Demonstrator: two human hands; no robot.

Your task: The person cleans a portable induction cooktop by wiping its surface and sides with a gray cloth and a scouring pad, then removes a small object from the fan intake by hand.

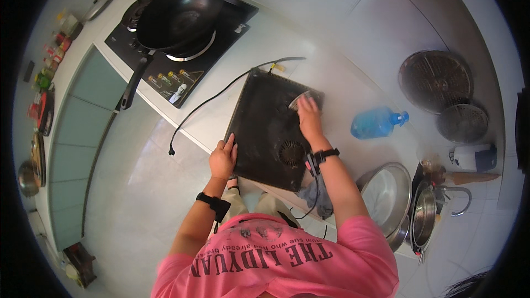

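A black slab-shaped appliance, likely an induction cooker point(263, 116) lying underside up, rests on the white countertop point(331, 74). Its round fan vent point(292, 154) faces upward near my right forearm. My left hand point(223, 159) grips the cooker's left edge, with fingers on the upper face and the thumb side hidden. Near the far right corner, my right hand point(309, 120) presses a round greyish scrubbing pad point(295, 102) flat on the black surface. The hand covers part of the pad. From the far edge a black power cord point(215, 98) curves left, its plug hanging over the counter's front edge.
A black wok point(178, 20) sits on the gas hob point(198, 72) at far left, its handle overhanging. To the right stand a blue pump bottle point(372, 124), a metal basin point(408, 174) and a tap point(468, 198). A grey cloth point(318, 198) hangs at the front edge.
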